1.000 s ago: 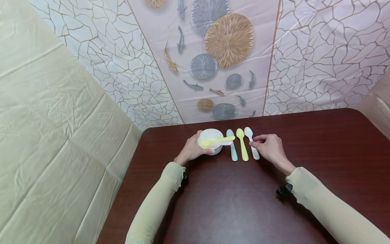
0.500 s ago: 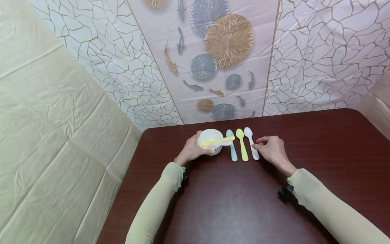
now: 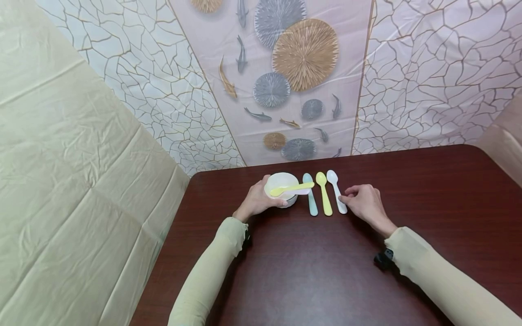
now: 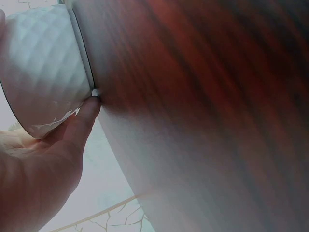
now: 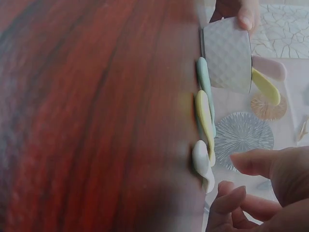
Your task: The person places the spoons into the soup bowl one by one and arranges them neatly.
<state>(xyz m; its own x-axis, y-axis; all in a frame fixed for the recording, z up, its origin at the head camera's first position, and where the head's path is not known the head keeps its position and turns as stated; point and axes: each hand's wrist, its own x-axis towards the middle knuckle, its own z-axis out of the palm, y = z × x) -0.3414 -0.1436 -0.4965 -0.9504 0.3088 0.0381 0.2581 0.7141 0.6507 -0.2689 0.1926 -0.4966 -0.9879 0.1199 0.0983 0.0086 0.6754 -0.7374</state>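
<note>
In the head view my left hand (image 3: pixel 257 197) grips the side of a white bowl (image 3: pixel 281 178), thumb at its near side. The left wrist view shows the diamond-textured outside of the bowl (image 4: pixel 46 58) and a fingertip at its base. A yellow spoon (image 3: pixel 303 186) and a pale pink one (image 3: pixel 302 192) rest in it, handles over the right rim. To the right lie a blue spoon (image 3: pixel 312 203), a yellow spoon (image 3: pixel 326 199) and a white spoon (image 3: pixel 336 190), side by side. My right hand (image 3: pixel 365 203) is beside the white spoon's handle, thumb and fingers apart in the right wrist view.
The dark red-brown table (image 3: pixel 310 271) extends in front of and to the right of the spoons. Its back edge runs close behind the bowl, against a patterned wall covering (image 3: pixel 432 90). Cream cloth (image 3: pixel 81 181) hangs at the left.
My right hand has let go of the white spoon and drawn back slightly toward the near right. The white spoon lies slightly straighter. My left hand and the bowl have stayed in place.
</note>
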